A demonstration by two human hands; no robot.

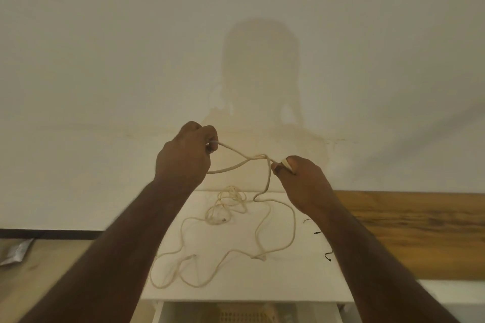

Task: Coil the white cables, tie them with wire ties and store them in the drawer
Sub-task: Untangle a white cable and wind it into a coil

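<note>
A white cable (237, 152) is stretched in the air between both hands, above a white cabinet top (309, 278). My left hand (185, 156) grips one end of it with curled fingers. My right hand (301, 182) pinches the other part near a loop. From the crossing the cable hangs down onto the top and trails in loose bends (262, 233). A second white cable (231, 204) lies there in a small tangle. Black wire ties (317, 232) lie at the right of the top, beside my right forearm.
An open drawer (246, 313) shows at the bottom edge under the cabinet top. A wooden board (409, 217) runs along the right. A silver packet (15, 252) lies on the wooden floor at the left. A plain wall fills the background.
</note>
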